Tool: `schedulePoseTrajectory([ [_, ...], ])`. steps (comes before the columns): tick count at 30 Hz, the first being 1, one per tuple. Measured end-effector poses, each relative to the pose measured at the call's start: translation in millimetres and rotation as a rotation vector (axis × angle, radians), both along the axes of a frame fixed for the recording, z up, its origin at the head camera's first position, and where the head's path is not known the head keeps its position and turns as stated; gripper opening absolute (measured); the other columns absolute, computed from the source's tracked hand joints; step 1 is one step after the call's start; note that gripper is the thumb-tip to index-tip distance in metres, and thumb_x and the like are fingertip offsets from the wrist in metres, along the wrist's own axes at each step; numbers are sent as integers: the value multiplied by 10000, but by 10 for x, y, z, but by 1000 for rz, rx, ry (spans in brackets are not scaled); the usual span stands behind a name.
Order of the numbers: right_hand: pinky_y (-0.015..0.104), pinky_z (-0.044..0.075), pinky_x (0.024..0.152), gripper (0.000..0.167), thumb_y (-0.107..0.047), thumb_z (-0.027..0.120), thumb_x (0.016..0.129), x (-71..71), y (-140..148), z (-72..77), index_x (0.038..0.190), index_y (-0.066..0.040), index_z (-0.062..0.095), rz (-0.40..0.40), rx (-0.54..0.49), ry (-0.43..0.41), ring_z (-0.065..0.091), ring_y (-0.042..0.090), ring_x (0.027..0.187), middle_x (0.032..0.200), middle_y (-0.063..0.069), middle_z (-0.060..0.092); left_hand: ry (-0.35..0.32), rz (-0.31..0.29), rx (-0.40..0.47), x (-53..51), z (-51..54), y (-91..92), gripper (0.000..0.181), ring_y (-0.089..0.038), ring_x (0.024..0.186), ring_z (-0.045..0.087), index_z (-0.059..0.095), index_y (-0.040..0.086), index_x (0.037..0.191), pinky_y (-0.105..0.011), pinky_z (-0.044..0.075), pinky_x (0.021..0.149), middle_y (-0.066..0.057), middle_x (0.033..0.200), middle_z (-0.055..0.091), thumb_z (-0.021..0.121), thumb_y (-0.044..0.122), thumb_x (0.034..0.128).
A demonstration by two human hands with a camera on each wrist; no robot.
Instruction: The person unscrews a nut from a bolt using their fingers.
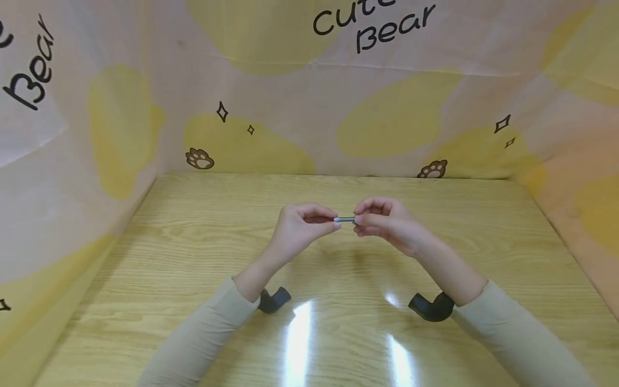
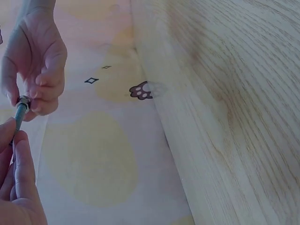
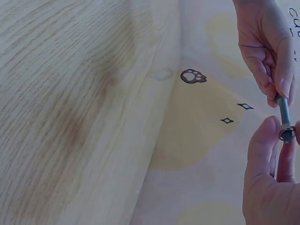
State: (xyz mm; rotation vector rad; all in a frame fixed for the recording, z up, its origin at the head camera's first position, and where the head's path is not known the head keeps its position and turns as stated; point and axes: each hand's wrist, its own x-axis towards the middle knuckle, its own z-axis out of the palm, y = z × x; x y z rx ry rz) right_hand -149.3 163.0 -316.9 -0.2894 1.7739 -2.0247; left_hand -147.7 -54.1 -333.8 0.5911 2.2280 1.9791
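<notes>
Between the two hands a silvery threaded bolt is held level above the table. My left hand pinches one end of it between thumb and fingers. At the other end, my right hand has its thumb and fingertips around a metal nut threaded on the bolt. A thin ring, perhaps a washer, seems to sit against the nut, though it is too small to be sure. The left fingers cover the bolt's far end. Bare thread shows between the hands in both wrist views.
Below the hands lies a light wood-grain table, with bright glare near its front. A patterned cloth walls off the back and both sides. Black curved pieces stick out beside both wrists.
</notes>
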Motion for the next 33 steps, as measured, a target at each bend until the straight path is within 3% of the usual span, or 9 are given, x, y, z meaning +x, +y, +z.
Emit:
schedulePoseTrajectory([
  [5,295,534,801,225,88,569,837,-2,1,1,957,-96,616,-4,18,47,640,161,815,941,51,587,1,8,0,2,-2,-4,156,-178,787,678,710,5,917,-309,560,721,-80,908,694,752,62,779],
  [12,276,556,725,189,14,538,902,1,7,24,875,-112,676,-47,-16,-9,653,148,713,835,54,636,23,3,5,0,-11,21,159,-180,774,680,708,-6,917,-313,562,716,-91,893,695,752,52,776],
  [19,254,531,790,271,114,606,818,10,15,11,970,-109,630,-50,27,47,615,141,830,933,35,617,24,12,0,9,-16,13,148,-177,774,679,708,-1,914,-311,562,710,-85,897,695,747,56,783],
  [27,288,544,771,60,-8,579,891,6,4,20,945,-31,591,0,60,-19,636,148,755,832,51,626,32,20,-2,8,0,-10,146,-174,777,678,709,-3,912,-304,562,711,-84,901,695,746,54,783],
  [33,279,527,804,229,77,607,830,3,21,17,1004,-66,565,-6,78,29,602,136,802,934,46,574,25,20,-6,0,6,-6,159,-175,781,676,711,0,917,-303,562,711,-83,910,690,754,55,774],
])
